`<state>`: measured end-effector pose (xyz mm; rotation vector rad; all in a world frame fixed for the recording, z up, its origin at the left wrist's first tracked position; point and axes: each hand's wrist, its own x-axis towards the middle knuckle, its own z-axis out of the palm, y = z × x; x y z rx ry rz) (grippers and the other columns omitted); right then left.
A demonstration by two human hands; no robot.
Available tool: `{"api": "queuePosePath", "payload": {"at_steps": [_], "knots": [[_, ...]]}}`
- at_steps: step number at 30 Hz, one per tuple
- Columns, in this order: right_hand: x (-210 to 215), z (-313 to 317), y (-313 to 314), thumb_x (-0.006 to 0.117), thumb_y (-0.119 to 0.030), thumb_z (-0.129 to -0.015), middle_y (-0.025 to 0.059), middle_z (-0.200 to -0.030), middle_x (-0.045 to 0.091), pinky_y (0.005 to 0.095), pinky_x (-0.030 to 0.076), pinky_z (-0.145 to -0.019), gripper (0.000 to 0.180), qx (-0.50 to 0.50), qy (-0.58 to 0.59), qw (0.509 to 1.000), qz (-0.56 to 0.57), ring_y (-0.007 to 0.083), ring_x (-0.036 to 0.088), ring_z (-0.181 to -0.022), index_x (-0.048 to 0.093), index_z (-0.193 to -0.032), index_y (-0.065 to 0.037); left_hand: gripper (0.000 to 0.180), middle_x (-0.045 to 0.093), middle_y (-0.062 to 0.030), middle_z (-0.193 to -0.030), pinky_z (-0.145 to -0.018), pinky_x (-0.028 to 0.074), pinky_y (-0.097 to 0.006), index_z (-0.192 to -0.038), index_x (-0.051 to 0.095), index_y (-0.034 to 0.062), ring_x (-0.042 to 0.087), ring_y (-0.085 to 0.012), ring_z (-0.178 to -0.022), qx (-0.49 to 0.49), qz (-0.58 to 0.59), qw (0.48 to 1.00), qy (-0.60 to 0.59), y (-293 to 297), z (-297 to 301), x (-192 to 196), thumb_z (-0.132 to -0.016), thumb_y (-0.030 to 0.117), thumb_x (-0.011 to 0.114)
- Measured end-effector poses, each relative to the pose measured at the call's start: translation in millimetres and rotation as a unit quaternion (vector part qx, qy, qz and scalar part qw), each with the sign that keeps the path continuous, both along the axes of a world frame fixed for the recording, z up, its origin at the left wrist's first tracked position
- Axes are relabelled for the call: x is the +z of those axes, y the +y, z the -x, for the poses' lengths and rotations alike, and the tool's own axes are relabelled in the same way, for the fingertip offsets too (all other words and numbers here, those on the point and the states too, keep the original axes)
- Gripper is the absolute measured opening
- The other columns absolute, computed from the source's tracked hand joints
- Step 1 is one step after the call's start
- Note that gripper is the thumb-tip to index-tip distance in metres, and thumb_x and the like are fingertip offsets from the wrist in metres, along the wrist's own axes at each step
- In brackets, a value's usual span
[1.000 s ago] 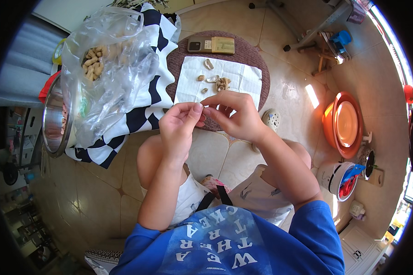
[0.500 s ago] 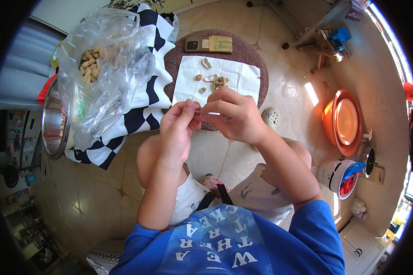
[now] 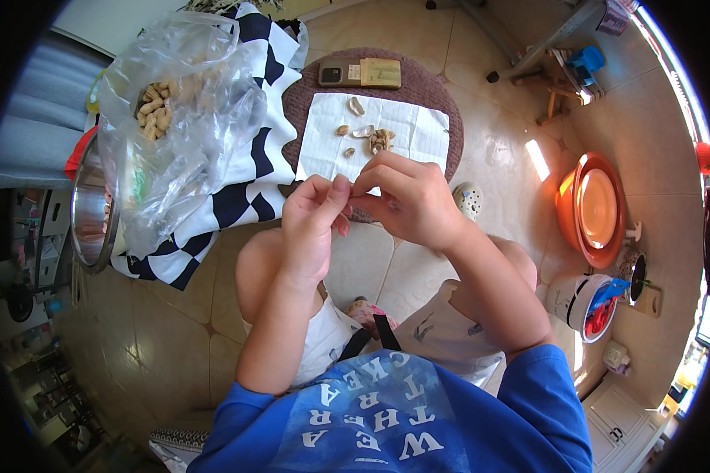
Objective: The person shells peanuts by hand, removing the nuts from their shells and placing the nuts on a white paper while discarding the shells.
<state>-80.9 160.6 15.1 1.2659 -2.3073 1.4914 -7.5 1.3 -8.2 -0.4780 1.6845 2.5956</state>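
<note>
My left hand (image 3: 312,225) and my right hand (image 3: 415,199) meet above the near edge of a round stool, fingertips pinched together. Between them is a peanut, almost wholly hidden by the fingers and thumbs. Just beyond, a white paper sheet (image 3: 323,120) lies on the stool's brown cover (image 3: 442,98). On the paper are a small heap of peanut shells (image 3: 381,140), an opened shell half (image 3: 356,106), another pale shell piece (image 3: 363,132) and two small peanut pieces, one of them tan (image 3: 342,130).
To the left, a clear plastic bag (image 3: 205,118) of peanuts (image 3: 155,110) rests on a black-and-white checked cloth (image 3: 252,197). A steel bowl (image 3: 87,213) stands beside it. A phone (image 3: 339,72) lies at the stool's far side. Orange basins (image 3: 592,209) and a white bucket (image 3: 564,303) stand right.
The fingertips have closed in tighter, and the brown peanut that showed between them is now covered. My left thumb has shifted slightly right. Things on the paper lie as before.
</note>
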Motion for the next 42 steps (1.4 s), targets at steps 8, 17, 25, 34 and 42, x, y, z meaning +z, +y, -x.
{"api": "queuePosePath", "payload": {"at_steps": [8, 17, 25, 34, 42], "knots": [[17, 8, 22, 0.078, -0.004, -0.077, 0.0022, -0.076, 0.063, 0.0238, 0.045, -0.054, 0.013, 0.141, -0.259, 0.955, 0.008, 0.0102, 0.057, -0.066, 0.066, -0.081, -0.002, 0.041, 0.054, 0.0016, -0.074, -0.059, 0.035, -0.020, -0.086, 0.061, 0.0051, 0.044, -0.0051, -0.067, -0.245, 0.078, 0.965, 0.046, -13, -1, 18, -0.100, 0.041, 0.048], [14, 6, 23, 0.080, -0.011, -0.074, 0.0047, -0.071, 0.063, 0.0277, 0.048, -0.056, 0.018, 0.123, -0.238, 0.962, -0.052, 0.0150, 0.058, -0.062, 0.067, -0.083, -0.003, 0.051, 0.046, 0.0050, -0.068, -0.052, 0.027, -0.020, -0.084, 0.058, 0.0047, 0.035, -0.0027, -0.059, -0.171, 0.192, 0.964, 0.071, 15, -7, 21, -0.104, 0.045, 0.034], [5, 0, 12, 0.079, -0.007, -0.069, 0.0101, -0.072, 0.065, 0.0331, 0.050, -0.060, 0.016, 0.066, -0.184, 0.980, -0.024, 0.0245, 0.061, -0.064, 0.067, -0.079, -0.001, 0.052, 0.066, -0.0093, -0.082, -0.071, 0.047, -0.026, -0.093, 0.064, -0.0074, 0.059, -0.0120, -0.077, -0.059, 0.234, 0.969, 0.045, 19, -7, 2, -0.106, 0.032, 0.032], [-2, -10, 5, 0.075, 0.000, -0.068, 0.0083, -0.076, 0.063, 0.0332, 0.051, -0.060, 0.014, 0.048, -0.090, 0.993, 0.054, 0.0266, 0.062, -0.068, 0.067, -0.079, -0.002, 0.050, 0.051, 0.0045, -0.068, -0.046, 0.024, -0.018, -0.087, 0.063, 0.0046, 0.035, -0.0016, -0.052, -0.017, 0.079, 0.997, -0.010, 17, -6, -1, -0.103, 0.044, 0.036], [-1, -9, 0, 0.075, 0.003, -0.067, 0.0071, -0.076, 0.061, 0.0317, 0.051, -0.061, 0.018, 0.057, -0.011, 0.993, 0.102, 0.0248, 0.062, -0.070, 0.064, -0.081, -0.003, 0.048, 0.040, 0.0071, -0.067, -0.050, 0.023, -0.020, -0.076, 0.051, 0.0111, 0.029, -0.0035, -0.056, 0.004, -0.105, 0.993, -0.053, 22, -6, 12, -0.100, 0.052, 0.039]]}}
